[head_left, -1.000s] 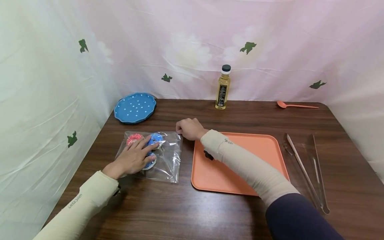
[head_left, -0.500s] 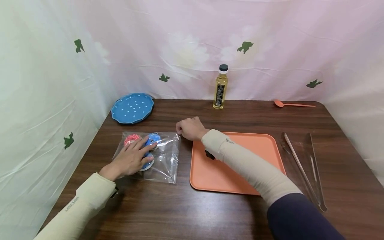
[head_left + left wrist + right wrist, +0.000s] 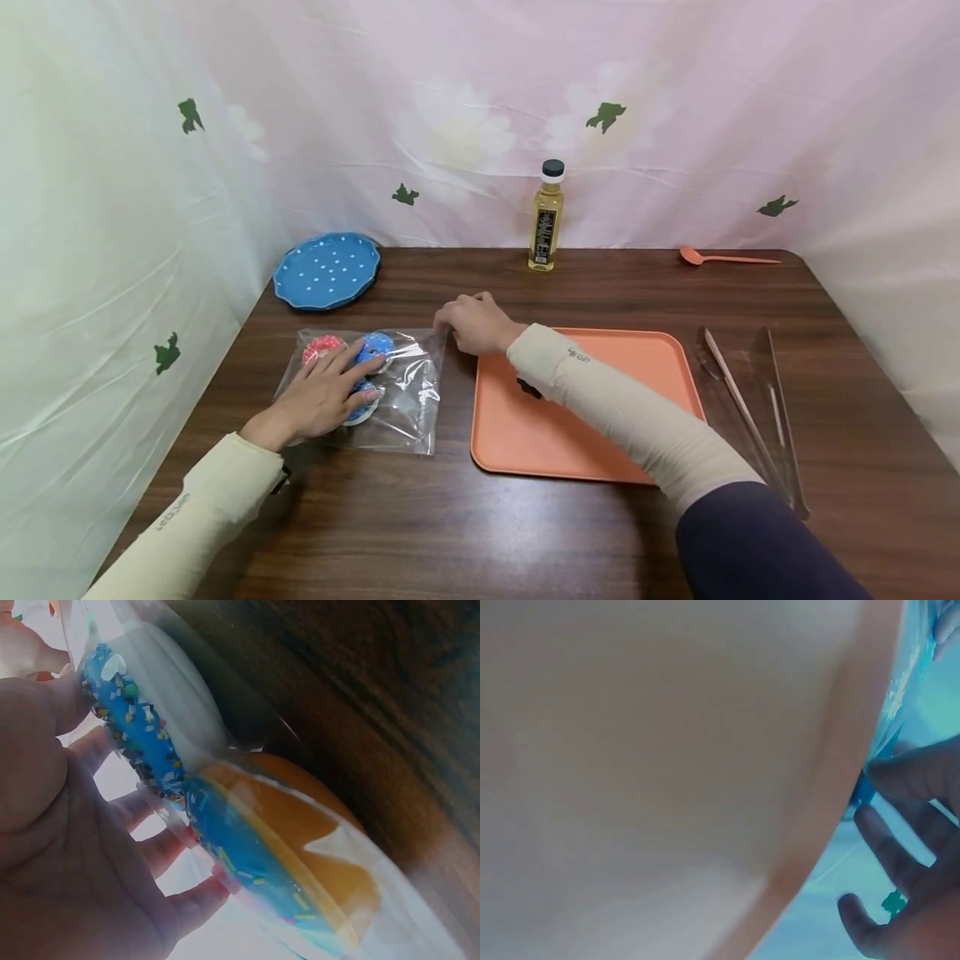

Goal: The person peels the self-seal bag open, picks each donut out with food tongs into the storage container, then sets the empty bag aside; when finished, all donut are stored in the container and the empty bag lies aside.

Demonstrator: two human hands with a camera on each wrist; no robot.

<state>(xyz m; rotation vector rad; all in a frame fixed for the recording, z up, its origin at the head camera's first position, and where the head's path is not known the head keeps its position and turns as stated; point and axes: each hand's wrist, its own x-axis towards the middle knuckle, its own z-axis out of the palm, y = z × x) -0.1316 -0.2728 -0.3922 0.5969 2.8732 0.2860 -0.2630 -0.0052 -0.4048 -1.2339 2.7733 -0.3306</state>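
A clear plastic bag (image 3: pixel 408 408) lies on the table, holding a red-pink donut (image 3: pixel 321 346) and two blue ones, all with sprinkles. Over the donuts rests my left hand (image 3: pixel 318 398), fingers spread and pressing lightly through the film. In the left wrist view, a blue-topped donut (image 3: pixel 262 859) with an orange-brown base sits right by its fingertips. My right hand (image 3: pixel 480 325) pinches the bag's upper right corner. The right wrist view shows that thumb and forefinger close together at the bag's edge, partly in shadow.
An orange tray (image 3: pixel 547 425) lies under my right forearm. Metal tongs (image 3: pixel 742 408) are to its right. A blue dotted plate (image 3: pixel 327 271) stands back left, an oil bottle (image 3: pixel 546 221) at the back, and an orange spoon (image 3: pixel 727 257) back right.
The head view has turned slightly to the right, so everything sits a little further left in it. Both hands stay at about the same spots on the bag.
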